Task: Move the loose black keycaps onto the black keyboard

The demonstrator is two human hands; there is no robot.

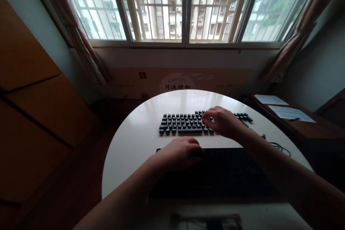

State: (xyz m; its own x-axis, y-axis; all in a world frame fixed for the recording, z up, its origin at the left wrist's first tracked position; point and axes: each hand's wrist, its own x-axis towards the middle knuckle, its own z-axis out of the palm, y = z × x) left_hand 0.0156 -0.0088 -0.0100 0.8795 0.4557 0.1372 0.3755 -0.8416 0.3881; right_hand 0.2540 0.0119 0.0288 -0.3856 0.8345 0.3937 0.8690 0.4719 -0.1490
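Note:
Black keycaps [190, 126] stand in keyboard-like rows on the white round table [129, 143]. My right hand [222, 122] reaches over the right part of these rows, thumb and forefinger pinched together at a keycap. Nearer to me lies a long black keyboard body [229, 172]; its surface is too dark to make out details. My left hand [183, 152] rests over its far left part with the fingers curled. Whatever may be under those fingertips is hidden.
A black cable [281, 147] curls at the table's right. Blurred at the near edge lies a dark object [210, 219]. On the right, a brown desk [304, 131] bears paper sheets [291, 113] and a pen [293, 119]. A barred window [185, 7] is ahead, a wooden cabinet [35, 115] left.

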